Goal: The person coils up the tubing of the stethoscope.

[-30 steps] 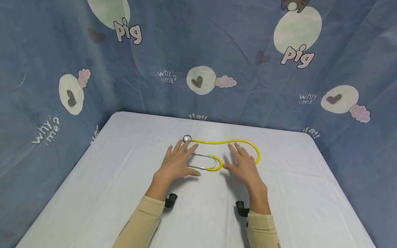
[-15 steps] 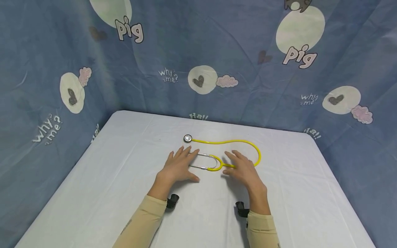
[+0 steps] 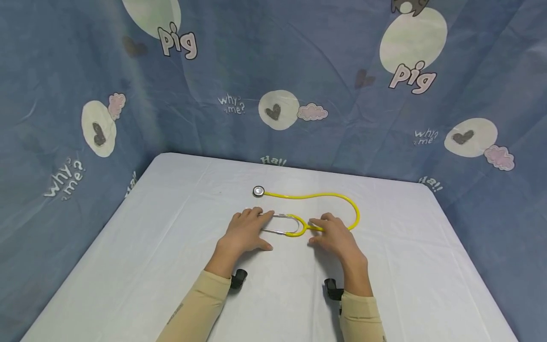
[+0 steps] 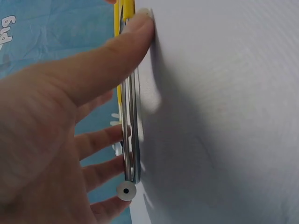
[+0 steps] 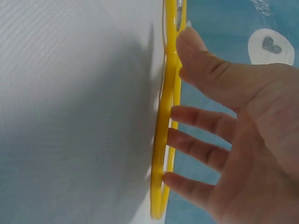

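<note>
A stethoscope lies on the white table, its yellow tube (image 3: 316, 195) curving round on the right and its round chestpiece (image 3: 258, 191) at the far left. Over the metal ear tubes (image 3: 273, 232) is my left hand (image 3: 242, 232), hiding their ends, its fingers at the far tube and its thumb apart on the near side. In the left wrist view a pale eartip (image 4: 126, 191) shows by the fingertips. My right hand (image 3: 338, 240) reaches over the tube just right of its fork; in the right wrist view the fingertips come up to the yellow tube (image 5: 161, 135), thumb apart from the fingers.
A white cloth (image 3: 273, 294) covers the table. Blue printed curtains (image 3: 342, 137) hang behind it and at both sides. Black wrist camera mounts (image 3: 239, 279) sit at the inner side of each wrist.
Both hands have drawn back a little and come lower over the stethoscope, their fingers bending more. The far ear tube has shifted slightly toward the near one.
</note>
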Tool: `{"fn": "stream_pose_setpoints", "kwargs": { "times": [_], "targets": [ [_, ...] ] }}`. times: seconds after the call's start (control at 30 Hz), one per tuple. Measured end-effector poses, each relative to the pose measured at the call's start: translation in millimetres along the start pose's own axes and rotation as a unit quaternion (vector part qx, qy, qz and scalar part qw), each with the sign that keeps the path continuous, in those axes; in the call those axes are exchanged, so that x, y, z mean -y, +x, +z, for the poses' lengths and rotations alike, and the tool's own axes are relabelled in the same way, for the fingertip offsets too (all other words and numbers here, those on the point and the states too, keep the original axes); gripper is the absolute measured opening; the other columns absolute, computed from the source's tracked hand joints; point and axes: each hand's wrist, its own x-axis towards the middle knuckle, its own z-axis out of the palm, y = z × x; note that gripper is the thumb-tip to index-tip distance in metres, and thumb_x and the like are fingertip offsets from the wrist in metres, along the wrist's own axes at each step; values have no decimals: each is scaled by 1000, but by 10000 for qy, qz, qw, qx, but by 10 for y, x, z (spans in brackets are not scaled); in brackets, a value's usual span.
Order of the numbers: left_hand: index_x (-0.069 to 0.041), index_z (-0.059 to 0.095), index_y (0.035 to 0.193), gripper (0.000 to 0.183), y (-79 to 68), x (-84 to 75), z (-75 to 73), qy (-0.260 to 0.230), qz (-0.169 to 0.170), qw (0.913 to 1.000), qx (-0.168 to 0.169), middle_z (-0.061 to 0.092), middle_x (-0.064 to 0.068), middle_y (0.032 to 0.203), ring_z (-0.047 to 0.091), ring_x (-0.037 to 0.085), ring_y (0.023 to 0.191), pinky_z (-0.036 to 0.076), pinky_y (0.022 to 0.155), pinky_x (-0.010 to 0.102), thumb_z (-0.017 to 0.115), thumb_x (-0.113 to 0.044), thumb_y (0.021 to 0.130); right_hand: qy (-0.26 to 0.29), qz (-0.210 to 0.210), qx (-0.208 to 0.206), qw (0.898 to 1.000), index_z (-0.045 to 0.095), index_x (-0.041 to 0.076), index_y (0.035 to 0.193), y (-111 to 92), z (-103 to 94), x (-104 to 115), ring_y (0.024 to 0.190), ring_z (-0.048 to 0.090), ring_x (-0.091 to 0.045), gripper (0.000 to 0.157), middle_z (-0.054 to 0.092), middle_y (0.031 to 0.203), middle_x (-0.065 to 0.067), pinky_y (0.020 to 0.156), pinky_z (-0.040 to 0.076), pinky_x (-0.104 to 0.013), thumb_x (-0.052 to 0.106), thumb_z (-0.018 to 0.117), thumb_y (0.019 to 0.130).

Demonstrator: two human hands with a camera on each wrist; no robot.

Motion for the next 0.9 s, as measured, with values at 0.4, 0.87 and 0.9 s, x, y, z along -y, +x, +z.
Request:
{"fn": "stream_pose_setpoints", "kwargs": {
  "times": [0.4,0.87,0.9],
  "targets": [
    [-25,62,132,78,2,-4,-9,223,-18,9994,-276,54,2,121,48,21,106,42,86,39,90,-51,64,-171,-3,-70,9998,66,21,130,33,70,23,86,47,-18,57,55,99,-3,71,41,-31,18,86,77],
    [-29,70,121,67,24,-18,12,271,203,9984,-460,57,-1,107,53,17,89,42,75,34,91,-50,61,72,173,-149,9997,77,17,102,24,30,5,76,53,-17,28,62,83,-1,68,45,-32,7,83,76],
    [-29,71,120,66,25,-19,13,255,204,9984,-457,57,-1,106,53,17,89,42,74,34,91,-50,61,138,222,-154,9995,77,16,98,27,24,5,76,54,-17,23,64,83,0,68,45,-32,8,83,77]
  ]
}}
